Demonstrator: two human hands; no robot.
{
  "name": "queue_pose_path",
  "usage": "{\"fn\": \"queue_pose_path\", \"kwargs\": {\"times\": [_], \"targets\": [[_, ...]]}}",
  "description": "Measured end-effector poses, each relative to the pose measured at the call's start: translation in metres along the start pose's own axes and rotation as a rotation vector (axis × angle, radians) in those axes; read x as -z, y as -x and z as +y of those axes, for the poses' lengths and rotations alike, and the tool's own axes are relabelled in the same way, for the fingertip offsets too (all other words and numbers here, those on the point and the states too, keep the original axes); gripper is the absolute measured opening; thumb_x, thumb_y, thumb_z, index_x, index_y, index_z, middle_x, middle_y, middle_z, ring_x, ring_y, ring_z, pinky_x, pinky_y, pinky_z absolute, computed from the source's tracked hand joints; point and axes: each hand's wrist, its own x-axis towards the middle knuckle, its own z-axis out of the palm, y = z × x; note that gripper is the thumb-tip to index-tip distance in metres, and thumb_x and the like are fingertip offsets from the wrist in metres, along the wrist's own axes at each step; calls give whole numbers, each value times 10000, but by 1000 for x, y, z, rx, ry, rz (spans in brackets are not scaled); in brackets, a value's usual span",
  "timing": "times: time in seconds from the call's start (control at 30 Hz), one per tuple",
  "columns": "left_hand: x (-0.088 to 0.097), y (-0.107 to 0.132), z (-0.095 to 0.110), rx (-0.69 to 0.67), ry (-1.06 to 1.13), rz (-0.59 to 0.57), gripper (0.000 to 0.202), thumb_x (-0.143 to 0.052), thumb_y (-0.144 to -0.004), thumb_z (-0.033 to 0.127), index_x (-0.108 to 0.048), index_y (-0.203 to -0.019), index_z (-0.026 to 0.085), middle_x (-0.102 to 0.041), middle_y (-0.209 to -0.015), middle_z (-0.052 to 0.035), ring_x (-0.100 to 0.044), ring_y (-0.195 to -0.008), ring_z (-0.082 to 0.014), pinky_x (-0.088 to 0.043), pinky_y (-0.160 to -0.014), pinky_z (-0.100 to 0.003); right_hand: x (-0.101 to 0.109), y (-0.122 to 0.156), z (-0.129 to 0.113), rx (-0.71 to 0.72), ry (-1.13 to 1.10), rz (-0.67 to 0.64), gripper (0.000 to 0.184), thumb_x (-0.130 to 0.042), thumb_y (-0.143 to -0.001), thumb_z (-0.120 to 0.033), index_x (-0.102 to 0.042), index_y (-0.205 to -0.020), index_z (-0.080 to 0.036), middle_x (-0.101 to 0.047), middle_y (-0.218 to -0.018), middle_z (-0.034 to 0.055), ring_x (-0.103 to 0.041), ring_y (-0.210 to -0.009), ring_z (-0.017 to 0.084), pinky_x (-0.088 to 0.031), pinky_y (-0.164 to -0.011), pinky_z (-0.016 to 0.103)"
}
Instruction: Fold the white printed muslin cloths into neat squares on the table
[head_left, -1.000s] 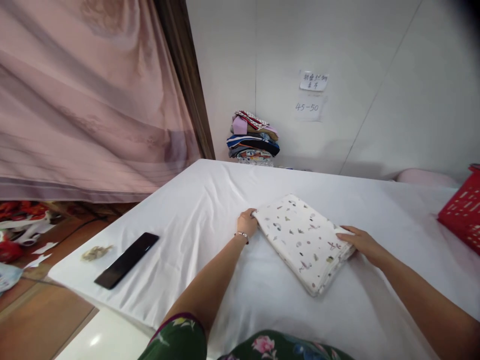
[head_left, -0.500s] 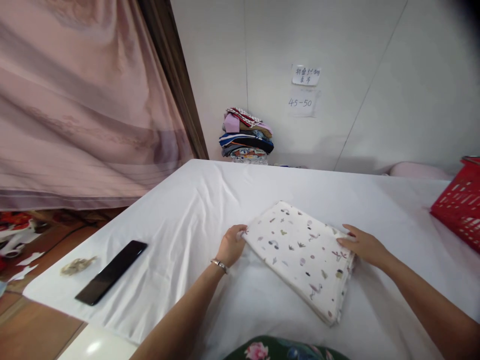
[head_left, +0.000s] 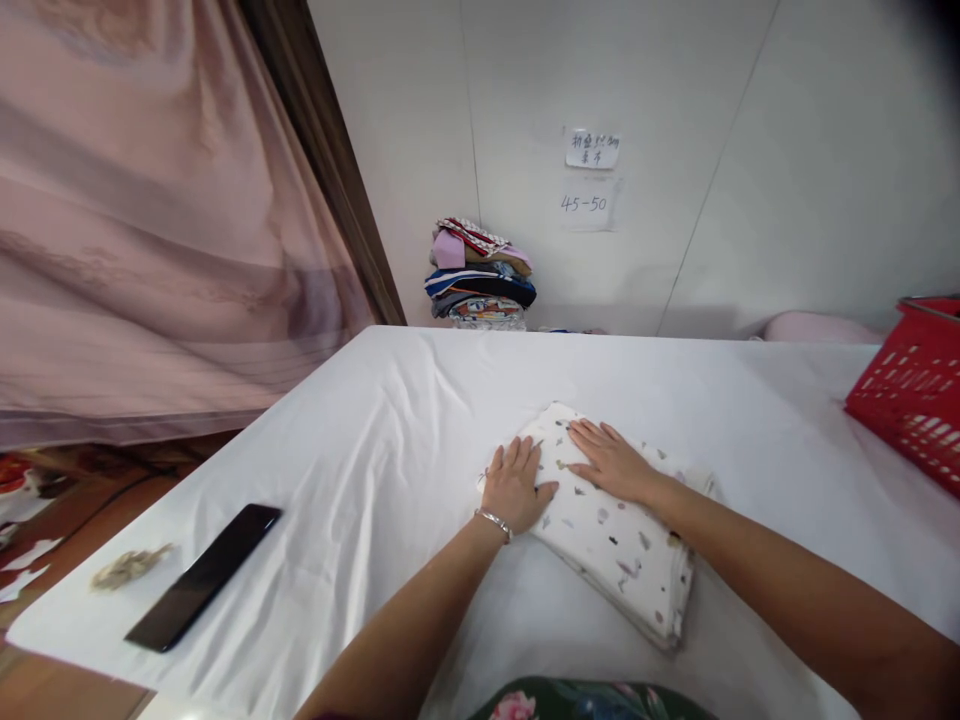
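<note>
A folded white cloth point(head_left: 600, 550) printed with small flamingos, leaves and other little shapes lies at a slant in front of me, several layers thick. On its left corner my left hand point(head_left: 519, 487) rests flat, fingers spread, a silver bracelet at the wrist. My right hand point(head_left: 609, 460) lies palm down near the cloth's far edge, its fingers stretched out. Both hands press on the top layer without gripping it. Part of the cloth's right side is hidden under my right forearm.
A white-covered table point(head_left: 337, 470) carries a black phone point(head_left: 206, 577) and a beige tangled bundle point(head_left: 129, 567) at left. A red basket point(head_left: 911, 385) stands at right. Folded fabrics point(head_left: 481, 272) are stacked by the wall behind; a pink curtain point(head_left: 150, 200) hangs at left.
Both hands have let go of the cloth's left and right corners and moved inward, now lying flat on top of it. The view has shifted slightly.
</note>
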Motion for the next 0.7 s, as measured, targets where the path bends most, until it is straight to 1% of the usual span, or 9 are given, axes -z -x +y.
{"fn": "queue_pose_path", "kwargs": {"times": [0.07, 0.13, 0.27, 0.4, 0.53, 0.63, 0.7], "targets": [[-1, 1, -1, -3, -4, 2, 574, -407, -852, 492, -395, -1334, 181, -313, -1444, -76, -220, -1346, -259, -148, -1109, -474, 0, 0, 2, -2, -5, -2, 697, -235, -867, -626, -233, -1426, -209, -212, -1477, 77, -134, -1361, 246, -138, -1094, 468], [-1, 1, 0, -3, -7, 9, 573, -411, -850, 489, -395, -1335, 185, -315, -1443, -72, -216, -1348, -258, -139, -1111, -477, 3, -5, -2, -7, -18, -5, 693, -223, -869, -623, -226, -1428, -213, -207, -1478, 80, -135, -1361, 246, -144, -1090, 469], [-4, 0, 1, -6, -13, 27, 574, -418, -847, 491, -381, -1345, 206, -322, -1440, -66, -218, -1347, -259, -134, -1108, -489, 10, -28, -10, 22, 11, 44, 716, -212, -868, -623, -228, -1426, -175, -152, -1492, 80, -93, -1369, 239, -105, -1099, 455], [-4, 1, 0, -12, -20, 34, 571, -396, -858, 491, -384, -1344, 191, -321, -1439, -75, -222, -1347, -255, -143, -1110, -481, 5, -45, -1, 8, 6, -1, 737, -216, -856, -644, -229, -1424, -176, -165, -1490, 69, -128, -1363, 244, -163, -1084, 454], [-3, 1, 1, -8, -17, 32, 568, -395, -858, 487, -391, -1339, 185, -319, -1440, -77, -223, -1347, -256, -146, -1112, -482, 0, -50, 8, 9, -3, -1, 729, -215, -853, -649, -224, -1425, -198, -140, -1498, 47, -123, -1365, 236, -205, -1072, 428], [-2, 1, 2, -1, -11, 19, 563, -403, -855, 484, -394, -1338, 194, -322, -1439, -75, -225, -1346, -258, -151, -1109, -487, 2, -49, 5, 3, -8, -18, 700, -220, -865, -621, -247, -1417, -191, -148, -1496, 51, -129, -1364, 235, -217, -1066, 420], [-2, 2, 2, 2, -10, 15, 563, -401, -854, 486, -393, -1338, 198, -323, -1439, -71, -221, -1347, -256, -148, -1110, -484, 4, -42, 2, -19, -1, -26, 672, -225, -872, -602, -278, -1405, -195, -176, -1490, 59, -139, -1362, 241, -196, -1069, 449]]}}
